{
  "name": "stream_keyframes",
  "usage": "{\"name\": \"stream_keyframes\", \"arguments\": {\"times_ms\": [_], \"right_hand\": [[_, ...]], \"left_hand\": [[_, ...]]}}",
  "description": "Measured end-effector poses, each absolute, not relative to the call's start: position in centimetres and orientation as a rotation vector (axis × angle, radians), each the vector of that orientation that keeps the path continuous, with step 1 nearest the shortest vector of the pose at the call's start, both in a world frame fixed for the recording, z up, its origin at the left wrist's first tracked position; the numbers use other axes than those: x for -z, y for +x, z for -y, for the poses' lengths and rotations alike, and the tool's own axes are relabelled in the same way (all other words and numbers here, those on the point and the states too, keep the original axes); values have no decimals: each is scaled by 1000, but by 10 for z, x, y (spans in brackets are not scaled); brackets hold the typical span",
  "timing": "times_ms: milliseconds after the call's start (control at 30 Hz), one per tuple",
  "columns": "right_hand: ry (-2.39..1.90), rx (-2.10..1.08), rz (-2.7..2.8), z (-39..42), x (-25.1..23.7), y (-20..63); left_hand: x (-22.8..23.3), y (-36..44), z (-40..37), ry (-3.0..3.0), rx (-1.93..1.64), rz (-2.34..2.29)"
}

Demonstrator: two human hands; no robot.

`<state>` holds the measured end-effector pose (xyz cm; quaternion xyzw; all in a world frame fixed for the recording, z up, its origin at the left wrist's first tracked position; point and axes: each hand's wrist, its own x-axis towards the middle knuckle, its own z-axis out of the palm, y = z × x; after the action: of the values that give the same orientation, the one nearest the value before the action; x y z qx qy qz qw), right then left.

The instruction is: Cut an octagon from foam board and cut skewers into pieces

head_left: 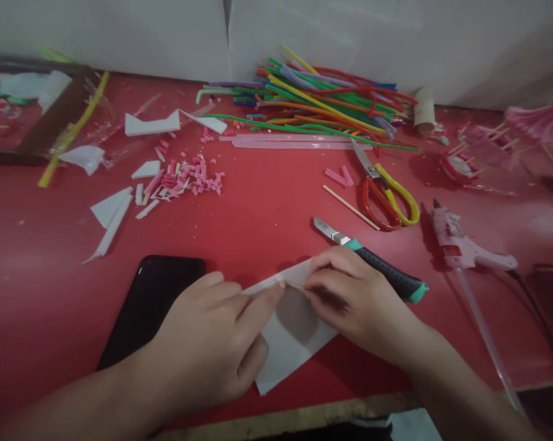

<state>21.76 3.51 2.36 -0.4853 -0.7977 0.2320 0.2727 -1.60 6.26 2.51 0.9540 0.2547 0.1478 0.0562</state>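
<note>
A folded sheet of white paper (299,327) lies at a slant on the red table, under both hands. My left hand (212,334) rests on its left part, index finger stretched out with its tip pressed on the paper and the other fingers bent. From the right, my right hand (356,294) pinches a thin wooden stick (296,286), whose far end meets the left index fingertip. Its grip hides the rest of the stick. Just behind the right hand lies a utility knife (386,269) with a black and green handle. A black phone (159,300) is beside my left hand.
Scissors (386,196), a wooden stick piece (351,208) and a pink glue gun (464,239) lie to the right. Colourful pipe cleaners (322,101) are heaped at the back. Pink bits (193,174) and paper scraps (111,220) are at left, near a dark frame (58,113).
</note>
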Motion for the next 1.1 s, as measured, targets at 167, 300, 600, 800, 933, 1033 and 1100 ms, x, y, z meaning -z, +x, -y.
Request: {"name": "stream_keyframes", "arguments": {"times_ms": [167, 300, 600, 800, 933, 1033, 1100], "right_hand": [[-1308, -617, 2147, -35, -23, 217], [-1316, -624, 2155, -34, -23, 217], [-1324, -601, 2156, -34, -22, 217], [-1320, -604, 2157, -34, -24, 216], [-1320, -598, 2158, -35, -24, 216], [-1318, -602, 2153, -35, -24, 216], [-1316, -601, 2157, -35, -24, 216]], "left_hand": [[-25, -17, -59, 2913, -447, -760], [-23, -17, -58, 2917, -435, -765], [-21, -18, -56, 2923, -420, -774], [-17, -19, -54, 2912, -443, -794], [-18, -17, -55, 2913, -451, -807], [-20, -16, -56, 2907, -439, -797], [-21, -16, -56, 2902, -435, -796]]}}
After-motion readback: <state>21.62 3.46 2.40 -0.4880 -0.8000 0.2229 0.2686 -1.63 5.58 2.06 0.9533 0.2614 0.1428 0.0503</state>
